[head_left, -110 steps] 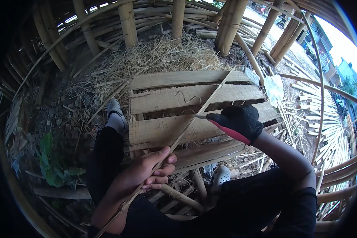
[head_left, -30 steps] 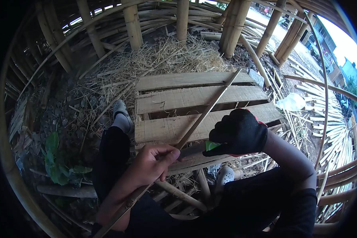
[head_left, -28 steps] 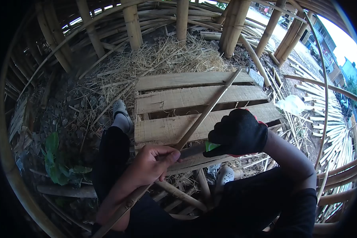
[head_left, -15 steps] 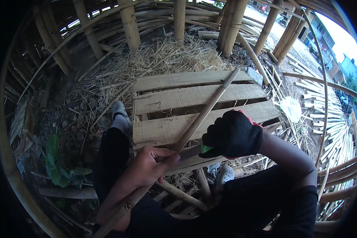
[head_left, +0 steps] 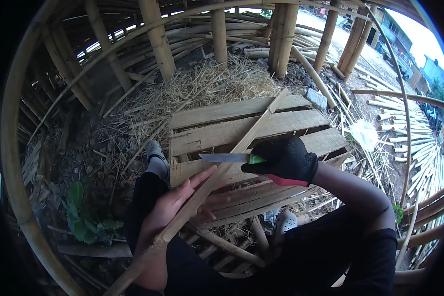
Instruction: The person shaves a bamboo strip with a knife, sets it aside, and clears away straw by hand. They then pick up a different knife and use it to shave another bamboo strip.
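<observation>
A long split bamboo strip runs diagonally from the lower left up across the slatted wooden platform, its flat pale side showing. It lies across the palm of my bare left hand, whose fingers are stretched apart, some of them partly behind the strip. In a black glove with red on it, my right hand is closed round the green handle of a knife. The blade points left and overlaps the strip in this view, just above my left fingertips.
Dry straw is heaped behind the platform, near upright bamboo posts. Many cut bamboo poles lie on the right. A leafy green plant grows at lower left, and a white plastic bag rests right of the platform.
My left hand has gone from a pinch on the bamboo to spread fingers. The strip has turned to show its flat side. The knife has moved up and left, away from the left fingers' grip.
</observation>
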Available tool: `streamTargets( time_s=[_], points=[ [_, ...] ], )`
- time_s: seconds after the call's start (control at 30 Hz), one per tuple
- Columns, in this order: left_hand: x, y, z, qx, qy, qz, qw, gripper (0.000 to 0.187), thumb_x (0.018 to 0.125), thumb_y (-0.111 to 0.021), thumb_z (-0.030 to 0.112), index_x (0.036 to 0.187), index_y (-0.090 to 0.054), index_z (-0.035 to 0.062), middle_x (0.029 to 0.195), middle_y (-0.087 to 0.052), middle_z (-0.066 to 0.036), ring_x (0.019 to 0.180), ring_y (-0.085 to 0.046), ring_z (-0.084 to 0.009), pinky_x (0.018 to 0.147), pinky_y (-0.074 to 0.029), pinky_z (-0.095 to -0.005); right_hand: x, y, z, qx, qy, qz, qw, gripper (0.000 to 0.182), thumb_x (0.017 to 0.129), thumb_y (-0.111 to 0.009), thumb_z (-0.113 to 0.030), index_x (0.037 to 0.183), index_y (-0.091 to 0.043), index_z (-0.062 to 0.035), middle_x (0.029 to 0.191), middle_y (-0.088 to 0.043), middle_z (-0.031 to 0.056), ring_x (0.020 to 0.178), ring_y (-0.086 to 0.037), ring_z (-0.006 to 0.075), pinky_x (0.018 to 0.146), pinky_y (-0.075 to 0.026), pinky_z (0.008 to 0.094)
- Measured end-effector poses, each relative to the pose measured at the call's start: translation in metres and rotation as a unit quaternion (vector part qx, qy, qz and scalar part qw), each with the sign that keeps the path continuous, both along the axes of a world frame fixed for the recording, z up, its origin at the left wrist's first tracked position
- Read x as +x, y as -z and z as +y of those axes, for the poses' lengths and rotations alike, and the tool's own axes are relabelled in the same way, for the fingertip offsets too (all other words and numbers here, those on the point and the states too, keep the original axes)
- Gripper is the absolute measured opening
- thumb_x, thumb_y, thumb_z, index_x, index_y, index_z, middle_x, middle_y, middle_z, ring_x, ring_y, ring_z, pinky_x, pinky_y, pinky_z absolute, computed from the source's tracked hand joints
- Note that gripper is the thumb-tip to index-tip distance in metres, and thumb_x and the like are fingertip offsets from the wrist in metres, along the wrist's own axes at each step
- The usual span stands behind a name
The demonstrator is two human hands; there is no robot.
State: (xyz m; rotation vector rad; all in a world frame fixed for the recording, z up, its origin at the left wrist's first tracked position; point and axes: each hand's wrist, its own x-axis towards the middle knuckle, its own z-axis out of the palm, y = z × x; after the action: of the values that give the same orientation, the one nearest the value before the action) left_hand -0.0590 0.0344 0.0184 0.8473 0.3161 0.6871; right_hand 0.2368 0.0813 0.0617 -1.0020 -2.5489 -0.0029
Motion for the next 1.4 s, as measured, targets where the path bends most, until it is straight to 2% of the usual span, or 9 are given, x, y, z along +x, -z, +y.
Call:
streamTargets(
  time_s=[0.1, 0.2, 0.33, 0.43, 0.57, 0.63, 0.83, 1.03, 1.4],
  points=[
    [0.007, -0.015, -0.003, 0.126, -0.107, 0.164, 0.972, 0.060, 0.104, -0.048, 0.025, 0.152, -0.025, -0.0020, 0.151, -0.038, -0.023, 0.139, -0.041, -0.0273, 0.113, -0.035, -0.0366, -0.007, -0.004, -0.003, -0.085, 0.093, 0.000, 0.992, 0.038, 0.090, -0.063, -0.050, 0.092, -0.073, -0.0131, 0.074, -0.067, 0.0083, 0.070, -0.068, 0.0295, 0.065, -0.053, 0.0395],
    [0.006, 0.002, 0.010, 0.295, -0.144, 0.286, 0.900, 0.063, 0.099, -0.058, 0.016, 0.151, -0.027, -0.0035, 0.151, -0.039, -0.021, 0.140, -0.040, -0.0264, 0.112, -0.036, -0.0346, -0.012, 0.000, -0.008, -0.105, 0.095, -0.012, 0.990, 0.037, 0.093, -0.059, -0.048, 0.106, -0.073, -0.0165, 0.086, -0.069, 0.0097, 0.076, -0.068, 0.0310, 0.070, -0.055, 0.0395],
    [0.024, -0.004, 0.004, 0.304, -0.258, 0.228, 0.889, 0.070, 0.092, -0.071, 0.024, 0.147, -0.036, -0.0014, 0.145, -0.045, -0.021, 0.130, -0.051, -0.0297, 0.093, -0.053, -0.0320, -0.014, 0.003, -0.011, -0.181, -0.012, 0.004, 0.983, 0.035, 0.099, -0.052, -0.032, 0.131, -0.060, -0.0208, 0.109, -0.065, 0.0139, 0.091, -0.067, 0.0322, 0.077, -0.055, 0.0406],
    [0.019, 0.010, 0.010, 0.324, -0.299, 0.194, 0.876, 0.062, 0.090, -0.074, 0.027, 0.137, -0.046, -0.0015, 0.133, -0.055, -0.019, 0.118, -0.061, -0.0265, 0.085, -0.057, -0.0305, -0.013, 0.018, -0.002, -0.146, -0.210, -0.025, 0.966, 0.052, 0.097, -0.047, -0.017, 0.148, -0.041, -0.0239, 0.110, -0.061, 0.0181, 0.092, -0.066, 0.0354, 0.081, -0.054, 0.0416],
    [0.009, 0.016, 0.010, 0.315, -0.334, 0.179, 0.870, 0.031, 0.090, -0.074, 0.021, 0.104, -0.061, -0.0033, 0.104, -0.065, -0.012, 0.091, -0.068, -0.0189, 0.076, -0.056, -0.0283, -0.009, 0.019, -0.001, -0.128, -0.256, -0.019, 0.958, 0.045, 0.099, -0.047, -0.021, 0.144, -0.047, -0.0193, 0.107, -0.063, 0.0167, 0.090, -0.067, 0.0292, 0.081, -0.053, 0.0380],
    [0.015, 0.011, 0.007, 0.322, -0.355, 0.200, 0.855, 0.022, 0.089, -0.075, 0.016, 0.085, -0.062, -0.0019, 0.085, -0.065, -0.007, 0.067, -0.064, -0.0116, 0.063, -0.052, -0.0240, -0.008, 0.013, -0.005, -0.351, -0.241, 0.052, 0.903, 0.039, 0.101, -0.049, -0.027, 0.137, -0.056, -0.0123, 0.101, -0.064, 0.0147, 0.085, -0.065, 0.0208, 0.079, -0.052, 0.0345],
    [0.000, 0.015, 0.009, 0.424, -0.281, 0.382, 0.771, 0.022, 0.087, -0.076, 0.015, 0.075, -0.064, -0.0002, 0.062, -0.060, -0.003, 0.055, -0.054, -0.0061, 0.050, -0.037, -0.0222, 0.000, -0.012, -0.009, -0.537, -0.054, -0.002, 0.842, 0.041, 0.100, -0.053, -0.039, 0.112, -0.068, -0.0022, 0.087, -0.067, 0.0132, 0.080, -0.063, 0.0173, 0.075, -0.050, 0.0334],
    [0.014, -0.004, 0.000, 0.474, -0.251, 0.418, 0.733, 0.021, 0.091, -0.066, 0.017, 0.079, -0.068, 0.0003, 0.063, -0.062, -0.007, 0.051, -0.052, -0.0091, 0.050, -0.040, -0.0253, 0.001, 0.014, -0.009, -0.353, -0.128, 0.091, 0.922, 0.045, 0.098, -0.053, -0.043, 0.103, -0.068, -0.0008, 0.092, -0.069, 0.0162, 0.085, -0.065, 0.0276, 0.078, -0.049, 0.0369],
    [0.006, -0.012, -0.002, 0.459, -0.115, 0.391, 0.790, 0.030, 0.093, -0.062, 0.024, 0.074, -0.068, 0.0023, 0.063, -0.063, -0.008, 0.057, -0.062, -0.0164, 0.055, -0.046, -0.0289, 0.004, 0.000, -0.011, -0.333, -0.160, -0.040, 0.928, 0.024, 0.093, -0.055, -0.022, 0.106, -0.068, -0.0071, 0.102, -0.069, 0.0148, 0.097, -0.066, 0.0335, 0.082, -0.053, 0.0401]
  ],
)
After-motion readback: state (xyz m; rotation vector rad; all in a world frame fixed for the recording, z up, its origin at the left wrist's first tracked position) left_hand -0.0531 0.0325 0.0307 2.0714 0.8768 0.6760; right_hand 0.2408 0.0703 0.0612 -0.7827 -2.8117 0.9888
